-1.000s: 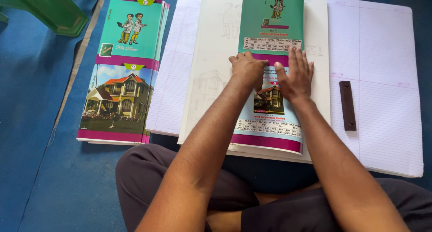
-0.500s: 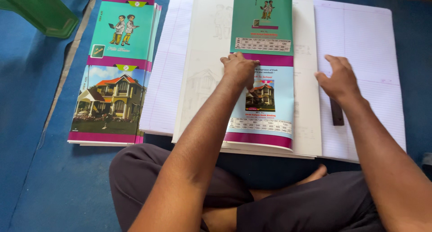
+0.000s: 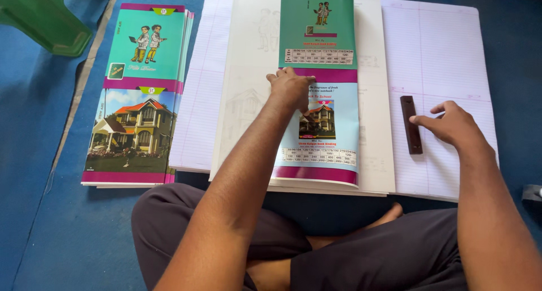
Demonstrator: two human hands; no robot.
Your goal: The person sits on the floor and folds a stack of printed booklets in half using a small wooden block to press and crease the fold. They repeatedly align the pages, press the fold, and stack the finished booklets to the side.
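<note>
Observed at centre frame: the left hand [image 3: 292, 88] lies flat, palm down and fingers loosely together, pressing on the printed cover sheet [image 3: 319, 88], a long strip showing a teal panel above and a pale blue house panel below. It grips nothing; it only bears down. That sheet rests on a stack of plain white sheets [image 3: 375, 99], which in turn sits on wide ruled paper [image 3: 440, 54] spread over the blue floor mat [image 3: 34, 155]. At right of centre, the right hand [image 3: 451, 124] has its fingers apart, the fingertips touching the edge of a dark brown wooden bar [image 3: 411, 124] lying upright on the ruled paper; it is not yet closed around it. At left of frame stands a finished-looking stack of covers [image 3: 141, 99], well apart from both hands; a green plastic stool [image 3: 42, 17] occupies the upper left corner. Assessment: the step in hand appears to be holding the cover in register while fetching the bar. The next move calls for closing the fingers on the bar without letting the pressing hand shift the sheet.
</note>
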